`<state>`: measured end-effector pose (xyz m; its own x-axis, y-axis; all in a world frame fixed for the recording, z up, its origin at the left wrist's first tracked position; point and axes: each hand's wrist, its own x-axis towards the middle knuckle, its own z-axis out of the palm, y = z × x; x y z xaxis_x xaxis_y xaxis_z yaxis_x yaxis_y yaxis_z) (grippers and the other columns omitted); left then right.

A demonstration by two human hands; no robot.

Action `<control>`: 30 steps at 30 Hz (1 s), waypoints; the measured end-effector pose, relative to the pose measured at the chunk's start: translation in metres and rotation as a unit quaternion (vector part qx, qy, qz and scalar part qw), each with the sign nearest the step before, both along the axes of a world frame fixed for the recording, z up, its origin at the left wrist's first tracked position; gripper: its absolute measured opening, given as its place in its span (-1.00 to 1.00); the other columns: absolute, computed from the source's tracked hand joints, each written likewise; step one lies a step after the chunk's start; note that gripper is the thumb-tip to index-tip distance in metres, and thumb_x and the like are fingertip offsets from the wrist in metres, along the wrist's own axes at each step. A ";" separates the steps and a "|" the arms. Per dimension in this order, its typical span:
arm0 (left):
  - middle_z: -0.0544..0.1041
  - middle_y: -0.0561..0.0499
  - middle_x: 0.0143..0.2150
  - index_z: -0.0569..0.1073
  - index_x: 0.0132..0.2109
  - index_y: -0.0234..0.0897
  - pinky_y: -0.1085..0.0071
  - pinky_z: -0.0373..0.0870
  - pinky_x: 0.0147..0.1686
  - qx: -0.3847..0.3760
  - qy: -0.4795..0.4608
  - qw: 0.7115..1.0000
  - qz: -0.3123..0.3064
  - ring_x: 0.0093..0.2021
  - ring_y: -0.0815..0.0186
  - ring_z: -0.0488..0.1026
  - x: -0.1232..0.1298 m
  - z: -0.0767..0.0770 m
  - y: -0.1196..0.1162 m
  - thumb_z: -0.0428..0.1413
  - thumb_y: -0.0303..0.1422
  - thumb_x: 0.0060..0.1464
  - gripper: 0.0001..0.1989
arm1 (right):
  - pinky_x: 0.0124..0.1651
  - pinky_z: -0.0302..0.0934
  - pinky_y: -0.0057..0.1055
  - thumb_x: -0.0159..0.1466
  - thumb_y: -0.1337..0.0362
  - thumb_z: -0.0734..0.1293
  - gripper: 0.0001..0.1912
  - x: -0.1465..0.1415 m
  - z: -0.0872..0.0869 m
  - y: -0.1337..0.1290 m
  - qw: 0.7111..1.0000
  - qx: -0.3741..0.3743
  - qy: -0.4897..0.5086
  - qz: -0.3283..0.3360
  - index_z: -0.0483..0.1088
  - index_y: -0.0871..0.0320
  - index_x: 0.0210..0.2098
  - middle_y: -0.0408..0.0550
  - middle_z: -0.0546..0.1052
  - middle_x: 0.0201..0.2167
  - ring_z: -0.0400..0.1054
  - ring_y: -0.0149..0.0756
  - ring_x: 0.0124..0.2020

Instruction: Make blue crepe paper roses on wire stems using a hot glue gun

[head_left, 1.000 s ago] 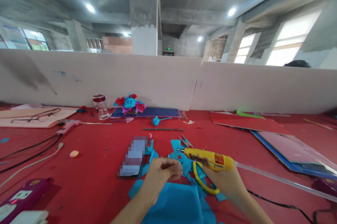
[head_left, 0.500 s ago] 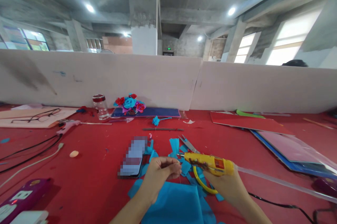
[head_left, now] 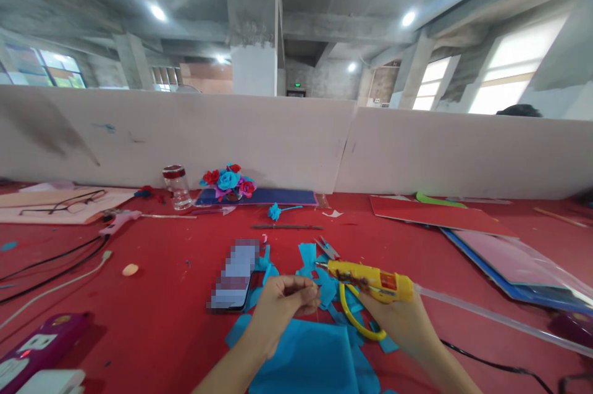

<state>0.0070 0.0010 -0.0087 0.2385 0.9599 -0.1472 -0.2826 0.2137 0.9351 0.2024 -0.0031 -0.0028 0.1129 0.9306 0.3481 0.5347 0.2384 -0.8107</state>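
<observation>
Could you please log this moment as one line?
left hand: pinched, contents unclear; right hand: holding glue gun; scissors: partly hidden; phone: on table

Yellow glue gun (head_left: pixel 369 275), nozzle (head_left: pixel 322 264) leftward, clear stick (head_left: pixel 486 311) protruding behind.

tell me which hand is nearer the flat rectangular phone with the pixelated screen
Left. The left hand is just right of the phone; the right hand, holding the yellow plastic glue gun, is farther right.
</observation>
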 end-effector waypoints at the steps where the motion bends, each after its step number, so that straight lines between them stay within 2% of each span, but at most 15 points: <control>1: 0.48 0.05 -0.56 0.51 -0.51 -0.38 0.50 0.40 -0.39 0.000 0.002 1.000 0.001 -0.51 0.44 0.40 0.000 0.000 0.000 0.30 -0.25 -0.28 -0.75 | -0.52 0.34 -0.39 -0.05 0.20 0.25 -0.82 0.000 -0.001 0.000 1.000 -0.002 0.002 0.001 0.41 0.17 -0.59 -0.03 0.55 -0.60 0.44 -0.20 -0.57; 12: 0.49 0.05 -0.56 0.51 -0.52 -0.36 0.51 0.41 -0.37 -0.007 0.002 1.000 0.003 -0.51 0.44 0.40 0.000 0.001 0.001 0.30 -0.26 -0.28 -0.76 | -0.43 0.36 -0.33 -0.03 0.23 0.29 -0.84 0.003 -0.003 -0.003 0.998 -0.041 0.009 0.040 0.45 0.18 -0.50 0.00 0.58 -0.50 0.46 -0.16 -0.49; 15: 0.50 0.04 -0.56 0.51 -0.52 -0.37 0.51 0.41 -0.37 -0.004 0.003 1.000 0.006 -0.51 0.43 0.41 0.000 0.002 0.000 0.30 -0.26 -0.27 -0.76 | -0.38 0.36 -0.32 -0.02 0.20 0.31 -0.80 0.014 -0.003 0.000 0.998 -0.027 0.046 0.030 0.46 0.20 -0.46 0.01 0.58 -0.47 0.46 -0.14 -0.44; 18: 0.52 0.01 -0.54 0.52 -0.50 -0.37 0.49 0.42 -0.37 -0.009 0.010 1.000 0.010 -0.49 0.41 0.42 0.000 0.003 0.001 0.30 -0.25 -0.29 -0.75 | -0.47 0.33 -0.38 -0.06 0.15 0.36 -0.74 0.037 -0.007 0.011 0.993 -0.034 0.109 -0.005 0.43 0.20 -0.43 -0.01 0.56 -0.46 0.42 -0.22 -0.50; 20: 0.52 -0.01 -0.53 0.52 -0.49 -0.38 0.50 0.42 -0.38 -0.012 0.016 1.000 0.015 -0.48 0.40 0.43 0.000 0.003 0.001 0.31 -0.25 -0.30 -0.74 | -0.65 0.21 -0.47 -0.08 0.13 0.37 -0.73 0.059 -0.014 0.020 0.986 -0.093 0.130 -0.042 0.41 0.20 -0.45 -0.07 0.52 -0.55 0.31 -0.36 -0.66; 22: 0.52 -0.01 -0.54 0.52 -0.49 -0.38 0.51 0.42 -0.41 -0.012 0.018 1.000 0.019 -0.49 0.40 0.43 -0.001 0.001 0.002 0.31 -0.25 -0.31 -0.74 | -0.74 0.07 -0.53 -0.10 0.13 0.38 -0.76 0.084 -0.023 0.028 0.971 -0.174 0.133 -0.098 0.35 0.19 -0.60 -0.14 0.41 -0.73 0.17 -0.47 -0.77; 23: 0.52 -0.02 -0.54 0.52 -0.49 -0.38 0.51 0.41 -0.41 -0.013 0.017 1.000 0.021 -0.49 0.40 0.43 -0.001 0.000 0.003 0.31 -0.25 -0.31 -0.73 | -0.75 0.03 -0.55 -0.11 0.14 0.37 -0.76 0.096 -0.028 0.030 0.968 -0.182 0.135 -0.112 0.32 0.19 -0.62 -0.16 0.37 -0.77 0.13 -0.50 -0.79; 27: 0.53 -0.02 -0.52 0.54 -0.44 -0.37 0.52 0.40 -0.40 -0.020 0.013 0.999 0.044 -0.47 0.40 0.43 -0.003 -0.006 0.006 0.30 -0.25 -0.28 -0.73 | -0.62 0.17 -0.55 -0.11 0.21 0.30 -0.85 0.134 -0.045 0.031 0.972 -0.162 0.128 -0.114 0.31 0.16 -0.56 -0.16 0.38 -0.71 0.25 -0.46 -0.70; 30: 0.53 -0.02 -0.50 0.54 -0.40 -0.35 0.54 0.38 -0.41 -0.010 0.019 0.998 0.067 -0.48 0.42 0.42 -0.006 -0.008 0.009 0.28 -0.24 -0.24 -0.74 | -0.57 0.21 -0.51 -0.08 0.24 0.25 -0.90 0.153 -0.053 0.029 0.978 -0.149 0.068 -0.129 0.27 0.14 -0.60 -0.11 0.39 -0.70 0.32 -0.38 -0.64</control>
<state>0.0015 0.0101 -0.0172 0.1030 0.9795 -0.1733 -0.2742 0.1954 0.9416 0.3554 0.0256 -0.0562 0.3848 0.9225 0.0316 0.4274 -0.1478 -0.8919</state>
